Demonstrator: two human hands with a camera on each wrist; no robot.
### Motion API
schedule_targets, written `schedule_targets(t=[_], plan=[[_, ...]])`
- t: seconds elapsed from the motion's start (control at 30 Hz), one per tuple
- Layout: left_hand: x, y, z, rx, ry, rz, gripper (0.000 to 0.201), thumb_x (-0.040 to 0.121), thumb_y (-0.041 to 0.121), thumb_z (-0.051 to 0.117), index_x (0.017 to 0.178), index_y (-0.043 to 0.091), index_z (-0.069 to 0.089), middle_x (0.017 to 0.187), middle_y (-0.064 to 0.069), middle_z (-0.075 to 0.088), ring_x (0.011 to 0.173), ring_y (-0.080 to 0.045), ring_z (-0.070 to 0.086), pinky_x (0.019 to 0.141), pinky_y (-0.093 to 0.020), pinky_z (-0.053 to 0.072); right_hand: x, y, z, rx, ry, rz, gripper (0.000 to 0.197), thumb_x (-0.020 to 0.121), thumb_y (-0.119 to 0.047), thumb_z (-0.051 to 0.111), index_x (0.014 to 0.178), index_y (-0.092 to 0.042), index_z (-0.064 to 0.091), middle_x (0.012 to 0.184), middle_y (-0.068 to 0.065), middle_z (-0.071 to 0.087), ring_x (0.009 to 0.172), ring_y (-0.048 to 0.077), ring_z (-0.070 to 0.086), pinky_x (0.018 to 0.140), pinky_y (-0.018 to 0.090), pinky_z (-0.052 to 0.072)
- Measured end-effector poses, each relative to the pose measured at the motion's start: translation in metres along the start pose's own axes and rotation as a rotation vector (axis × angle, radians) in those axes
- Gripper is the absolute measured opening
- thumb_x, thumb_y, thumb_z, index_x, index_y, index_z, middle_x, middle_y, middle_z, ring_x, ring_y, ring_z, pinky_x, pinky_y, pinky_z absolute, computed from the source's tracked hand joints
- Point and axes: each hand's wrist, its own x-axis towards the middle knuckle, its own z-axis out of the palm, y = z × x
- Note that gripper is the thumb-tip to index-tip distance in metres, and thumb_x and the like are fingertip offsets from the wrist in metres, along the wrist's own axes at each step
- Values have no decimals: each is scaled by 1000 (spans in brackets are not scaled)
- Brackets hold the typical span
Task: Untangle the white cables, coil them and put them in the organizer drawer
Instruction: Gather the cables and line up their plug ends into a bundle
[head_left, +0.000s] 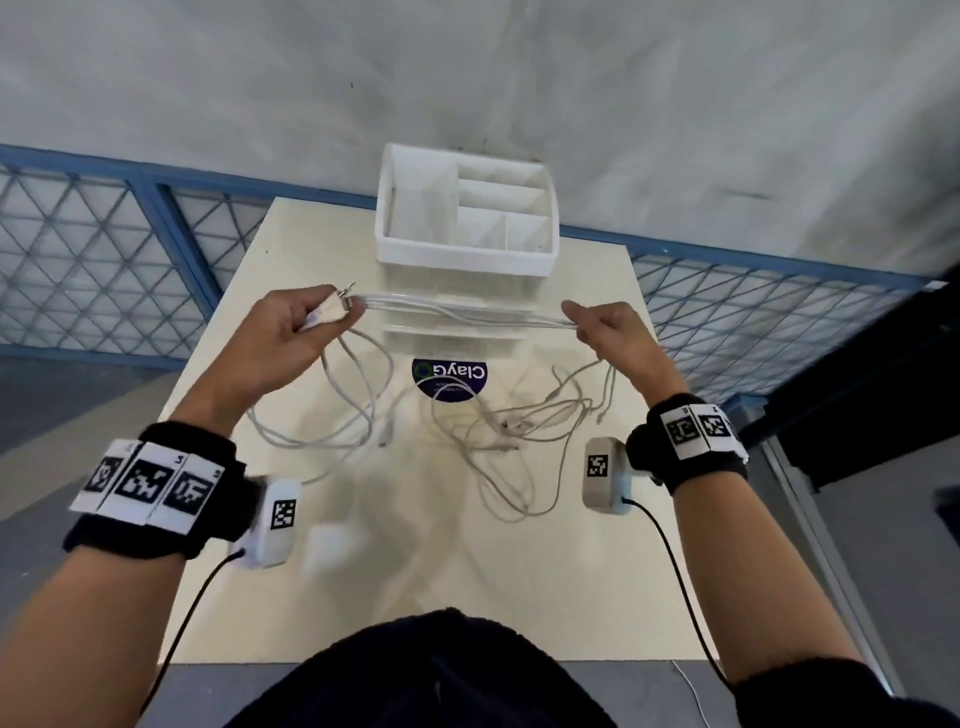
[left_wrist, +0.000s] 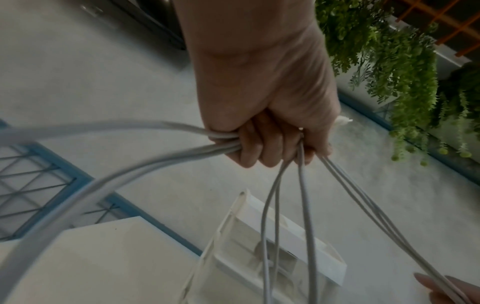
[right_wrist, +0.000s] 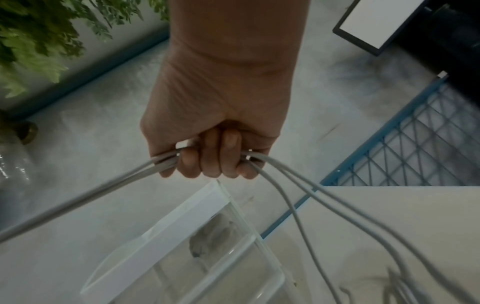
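Several white cables (head_left: 457, 310) stretch taut between my two hands above the table. My left hand (head_left: 306, 322) grips one end of the bundle, with plugs sticking out past the thumb; its curled fingers (left_wrist: 262, 144) wrap the strands. My right hand (head_left: 592, 325) grips the other end, fingers (right_wrist: 215, 158) curled round the cables (right_wrist: 298, 185). Loose loops hang from both fists and lie tangled on the table (head_left: 519, 431). The white organizer (head_left: 467, 218) stands at the table's far edge, with clear drawers (head_left: 457, 332) below its open top tray.
The cream table (head_left: 415, 571) carries a round dark sticker (head_left: 449, 379) in front of the organizer. Blue-framed mesh fencing (head_left: 93, 260) runs behind the table on both sides. A dark cabinet (head_left: 883, 395) stands to the right. Hanging green plants (left_wrist: 402, 72) are nearby.
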Motion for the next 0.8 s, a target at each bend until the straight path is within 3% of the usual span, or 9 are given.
schedule_targets(t=[0.1, 0.17, 0.23, 0.3, 0.43, 0.5, 0.6, 0.73, 0.8], plan=[[2, 5, 1, -116, 157, -12, 31, 89, 36, 55, 61, 24, 56, 41, 16, 38, 41, 0, 32, 43, -10, 22, -1, 11, 2, 78, 42, 74, 53, 88, -52, 53, 53, -19, 30, 56, 1, 30, 55, 15, 28, 61, 30, 28], [5, 2, -2, -120, 215, -25, 30, 91, 38, 56, 68, 19, 61, 46, 16, 38, 45, -1, 30, 45, -14, 22, -3, 19, 6, 68, 44, 119, 52, 89, -52, 51, 52, -21, 33, 54, -3, 33, 55, 15, 30, 62, 29, 30], [7, -4, -2, -17, 165, -4, 36, 90, 40, 55, 75, 8, 59, 51, 16, 38, 50, -2, 30, 48, -20, 22, -5, 21, 8, 132, 90, 116, 51, 92, -47, 50, 51, -20, 34, 52, -5, 33, 54, 15, 30, 62, 28, 30], [4, -12, 2, 155, 80, 1, 37, 90, 39, 56, 71, 8, 55, 43, 10, 37, 43, -5, 29, 45, -22, 21, -6, 16, 5, 300, 170, 55, 49, 94, -35, 51, 50, -21, 33, 46, -9, 30, 49, 11, 26, 56, 23, 26], [-6, -24, 14, 345, -16, -35, 32, 91, 31, 56, 72, 5, 55, 45, 1, 38, 45, -7, 36, 44, -14, 27, 0, -2, -7, 587, 340, 5, 29, 80, -24, 58, 60, -19, 37, 45, -9, 27, 44, 8, 22, 48, 19, 21], [-9, -28, 17, 377, -25, -60, 36, 92, 30, 55, 69, 2, 50, 45, 2, 40, 45, -6, 37, 45, -13, 28, 0, -2, -14, 441, 342, 7, 37, 85, -26, 57, 57, -19, 34, 50, -4, 26, 47, 11, 21, 48, 22, 23], [-12, -28, 12, 404, -67, -92, 35, 93, 33, 53, 74, 3, 55, 47, 2, 42, 46, -6, 40, 47, -12, 30, -8, 10, -23, 161, 279, -59, 50, 89, -26, 56, 51, -21, 23, 43, -13, 19, 44, 7, 15, 45, 24, 17], [-19, -27, 12, 503, -287, -126, 39, 93, 39, 48, 86, 3, 60, 58, -3, 46, 56, -18, 42, 53, -17, 30, -30, 46, -23, -153, 220, -15, 60, 89, -32, 57, 44, -20, 20, 37, -5, 18, 38, 9, 17, 43, 25, 17], [-25, -27, 18, 509, -438, -150, 30, 93, 38, 47, 80, 15, 62, 56, 3, 46, 57, -19, 40, 54, -19, 31, -43, 70, -18, -246, 198, 73, 63, 88, -37, 58, 39, -17, 24, 40, -4, 20, 41, 11, 21, 47, 31, 20]])
